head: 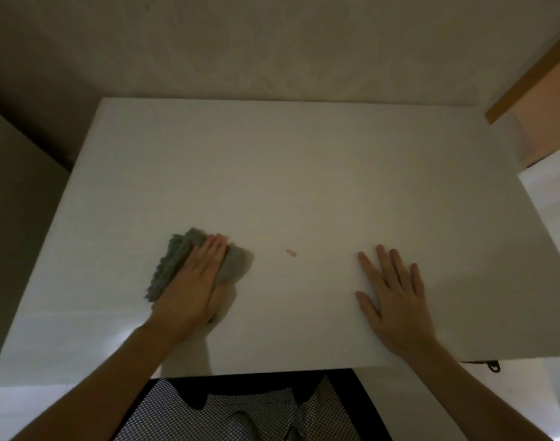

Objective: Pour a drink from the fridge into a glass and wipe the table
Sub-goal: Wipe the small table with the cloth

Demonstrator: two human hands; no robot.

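Note:
A white table (288, 160) fills the view. On its near left part lies a grey-green cloth (172, 262), and my left hand (192, 281) presses flat on it with straight fingers. A small orange-brown spot (290, 253) marks the tabletop to the right of the cloth, apart from it. My right hand (394, 297) rests flat on the table farther right, fingers spread, holding nothing. No glass, drink or fridge is in view.
A pale wall stands behind the table. A wooden-edged panel (526, 78) juts in at the upper right. A dark cabinet side (14, 218) borders the left. A chair with a dotted seat (240, 409) is under the near edge.

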